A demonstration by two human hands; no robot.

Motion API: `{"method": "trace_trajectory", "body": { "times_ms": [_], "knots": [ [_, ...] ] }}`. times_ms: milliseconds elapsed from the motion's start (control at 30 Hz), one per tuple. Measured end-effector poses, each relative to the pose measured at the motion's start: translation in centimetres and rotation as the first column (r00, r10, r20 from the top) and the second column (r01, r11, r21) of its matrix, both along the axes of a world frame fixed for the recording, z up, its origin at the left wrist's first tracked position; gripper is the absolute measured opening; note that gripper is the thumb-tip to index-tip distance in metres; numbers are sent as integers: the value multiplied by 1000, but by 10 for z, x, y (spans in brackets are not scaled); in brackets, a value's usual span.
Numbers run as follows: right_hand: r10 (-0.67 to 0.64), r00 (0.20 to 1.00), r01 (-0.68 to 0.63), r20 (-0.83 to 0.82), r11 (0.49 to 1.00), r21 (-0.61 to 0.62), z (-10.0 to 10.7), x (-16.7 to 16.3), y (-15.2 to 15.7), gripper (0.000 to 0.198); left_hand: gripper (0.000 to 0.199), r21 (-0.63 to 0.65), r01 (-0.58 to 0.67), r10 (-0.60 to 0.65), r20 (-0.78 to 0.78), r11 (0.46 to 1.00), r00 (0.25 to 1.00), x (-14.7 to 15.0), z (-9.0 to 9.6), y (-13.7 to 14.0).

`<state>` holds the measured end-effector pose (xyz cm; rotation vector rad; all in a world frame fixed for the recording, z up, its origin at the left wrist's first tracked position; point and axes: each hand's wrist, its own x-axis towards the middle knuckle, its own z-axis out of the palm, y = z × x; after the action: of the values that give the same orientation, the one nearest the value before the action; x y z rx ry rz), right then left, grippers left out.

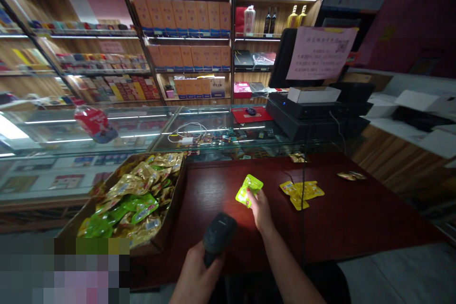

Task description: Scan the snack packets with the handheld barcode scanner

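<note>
In my left hand (pixel 201 270) is a dark handheld barcode scanner (pixel 220 232), its handle wrapped by my fingers and its head tilted up above the table's near side. My right hand (pixel 261 209) grips a small bright green snack packet (pixel 251 185) by its lower right edge, over the middle of the dark red table (pixel 210 175). Several yellow packets (pixel 302 192) lie together to the right of that hand. To the left stands an open cardboard box (pixel 174 194) heaped with gold packets (pixel 135 178) and green packets (pixel 124 209).
Behind the table runs a glass display counter (pixel 142 128) bearing a red-labelled bottle (pixel 94 121), a white cable (pixel 188 133) and a red mouse pad (pixel 261 115). A monitor (pixel 285 57) stands above a black cash drawer (pixel 313 121). Gold packets (pixel 351 176) lie at right. A thin cable (pixel 303 218) crosses the table.
</note>
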<state>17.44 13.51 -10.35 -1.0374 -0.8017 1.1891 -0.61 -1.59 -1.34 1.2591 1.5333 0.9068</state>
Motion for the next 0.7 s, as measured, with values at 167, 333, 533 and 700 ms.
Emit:
{"method": "trace_trajectory", "body": {
  "times_ms": [167, 333, 533, 700],
  "knots": [
    [-7, 1000, 7, 23, 1000, 4, 1, 0, 0, 40, 25, 5, -11, 11, -8, 1000, 1000, 4, 4, 5],
    [4, 999, -4, 50, 1000, -5, -3, 0, 2, 40, 23, 4, 6, -6, 10, 1000, 1000, 11, 2, 14],
    [7, 998, -5, 63, 1000, -31, -8, -1, 5, 36, 20, -35, 2, -1, 31, 999, 1000, 18, -11, 25],
    [16, 999, -13, 52, 998, -55, -8, -3, 6, 34, 23, -60, -2, 3, 21, 998, 1000, 21, -13, 31]
  ]
}}
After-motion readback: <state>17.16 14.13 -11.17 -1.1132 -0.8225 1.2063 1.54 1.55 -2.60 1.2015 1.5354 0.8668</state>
